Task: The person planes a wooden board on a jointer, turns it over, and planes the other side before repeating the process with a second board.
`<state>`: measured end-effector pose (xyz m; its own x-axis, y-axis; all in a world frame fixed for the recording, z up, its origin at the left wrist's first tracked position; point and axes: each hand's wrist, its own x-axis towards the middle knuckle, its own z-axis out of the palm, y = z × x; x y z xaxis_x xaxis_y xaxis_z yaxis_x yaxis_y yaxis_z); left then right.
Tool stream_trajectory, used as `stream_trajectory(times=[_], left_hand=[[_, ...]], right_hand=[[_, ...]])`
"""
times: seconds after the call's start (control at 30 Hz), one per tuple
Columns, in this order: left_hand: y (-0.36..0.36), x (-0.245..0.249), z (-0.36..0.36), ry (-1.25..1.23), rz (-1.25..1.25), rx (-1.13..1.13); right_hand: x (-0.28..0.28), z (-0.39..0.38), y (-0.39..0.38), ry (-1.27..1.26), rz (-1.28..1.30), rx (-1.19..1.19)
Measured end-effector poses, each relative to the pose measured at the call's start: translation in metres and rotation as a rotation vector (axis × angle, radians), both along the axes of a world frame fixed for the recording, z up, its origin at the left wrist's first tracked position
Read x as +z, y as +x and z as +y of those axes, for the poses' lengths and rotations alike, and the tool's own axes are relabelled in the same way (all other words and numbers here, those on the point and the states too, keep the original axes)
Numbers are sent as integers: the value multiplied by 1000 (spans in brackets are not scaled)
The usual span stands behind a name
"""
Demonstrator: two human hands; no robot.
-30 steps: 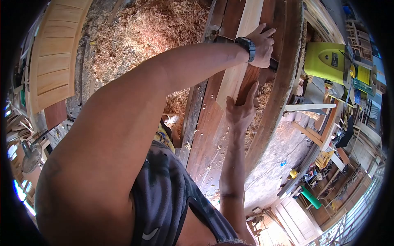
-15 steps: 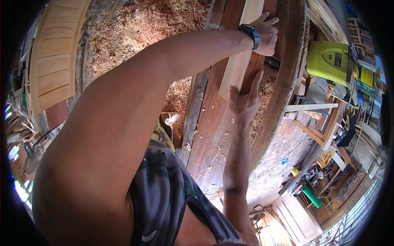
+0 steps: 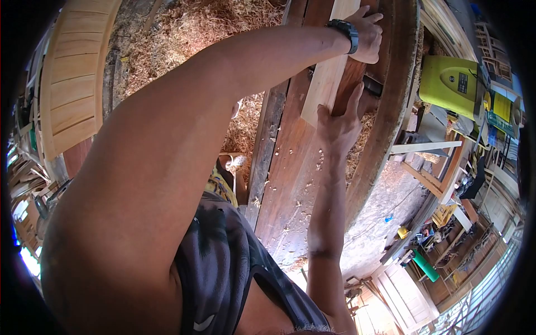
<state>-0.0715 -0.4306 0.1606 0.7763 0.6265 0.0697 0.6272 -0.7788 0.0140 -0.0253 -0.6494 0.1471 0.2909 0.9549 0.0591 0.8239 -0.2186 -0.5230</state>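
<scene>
A pale wooden board [image 3: 322, 92] with a darker brown side lies lengthwise on a long reddish-brown bench [image 3: 287, 162]. My left hand [image 3: 367, 38], with a black watch on the wrist, lies over the board's upper part, fingers reaching across its darker side. Its palm and thumb are mostly hidden. At the board's near end, my right hand [image 3: 339, 127] straddles the wood, thumb against the pale face and a finger stretched along the other side. A dark cylindrical part [image 3: 372, 86] shows just right of the board, between both hands.
Wood shavings [image 3: 184, 44] cover the floor to the left, where a slatted wooden panel [image 3: 75, 72] stands. A thick wooden beam [image 3: 385, 128] runs along the bench's right side. Beyond it are a lime-green case [image 3: 449, 84] and a wooden frame [image 3: 441, 173].
The board and both hands have slid a little farther up along the bench, away from my body. The dark cylindrical part shows more clearly now.
</scene>
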Motion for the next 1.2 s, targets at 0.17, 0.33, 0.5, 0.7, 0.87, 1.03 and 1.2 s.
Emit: stream_trajectory(times=[0.17, 0.33, 0.5, 0.7, 0.87, 1.03, 1.2], left_hand=[[3, -4, 26, -303, -253, -24], [5, -5, 38, -255, -245, -12], [4, -4, 48, -237, -250, -6], [11, -10, 68, -219, -239, -18], [13, -6, 81, -188, -206, 24], [14, -7, 96, -191, -180, 19], [20, -11, 111, -159, -182, 40]], right_hand=[[0, 14, 1, 14, -25, -4], [-4, 26, 5, 53, -66, 8], [-3, 39, 5, 61, -67, 1], [1, 55, 4, 29, -110, -9], [1, 70, 6, -15, -96, -37], [4, 85, 6, -51, -89, -51], [3, 97, 8, -65, -69, -49]])
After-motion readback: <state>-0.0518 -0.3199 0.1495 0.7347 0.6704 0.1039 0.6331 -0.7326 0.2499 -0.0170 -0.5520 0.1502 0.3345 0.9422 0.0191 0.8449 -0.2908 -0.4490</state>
